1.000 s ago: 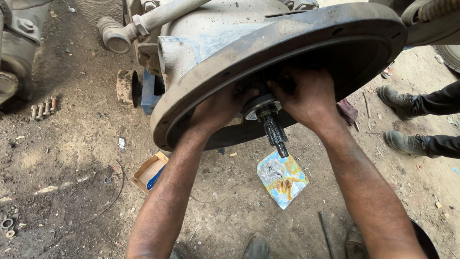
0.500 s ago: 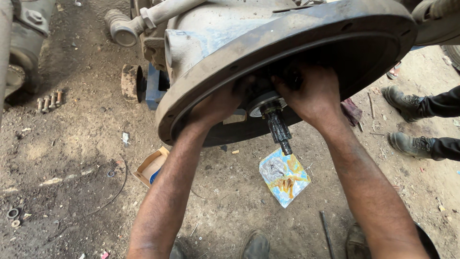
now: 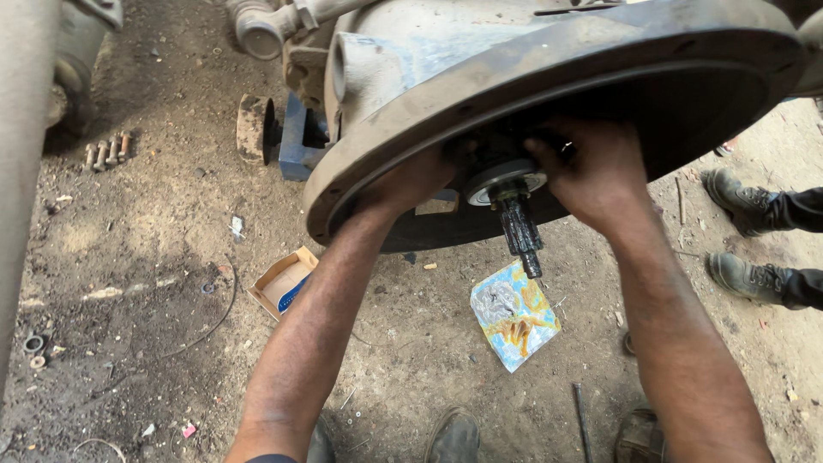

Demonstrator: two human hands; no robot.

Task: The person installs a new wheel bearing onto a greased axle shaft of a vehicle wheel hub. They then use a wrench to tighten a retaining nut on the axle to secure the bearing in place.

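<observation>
I had both hands up inside the mouth of the big bell housing [image 3: 549,77], which filled the upper half of the frame. My left hand [image 3: 416,180] was pressed against the inner face just left of the centre, its fingers tucked into the dark recess, so I could not tell whether that grip was spread or curled around anything. My right hand [image 3: 596,171] was cupped just right of the round bearing collar [image 3: 506,178], fingers bent over its upper edge and touching it; that grip looked partly curled on the collar's rim, not fully pinched. The splined input shaft [image 3: 519,230], black and greasy, stuck out of the collar and pointed down toward the middle of the frame.

Compared with half a second before, the housing and shaft sat larger and slightly to the right in view, and my right hand had slid closer onto the collar, while the left held much the same spot. I judged that the work at the collar was continuing rather than finished.

On the dirt floor [image 3: 129,257] below lay a colourful wrapper [image 3: 513,315] under the shaft tip, an open cardboard box [image 3: 283,281] left of centre, and a row of bolts [image 3: 107,151] at upper left. Another person's boots [image 3: 747,201] stood at the right edge.
</observation>
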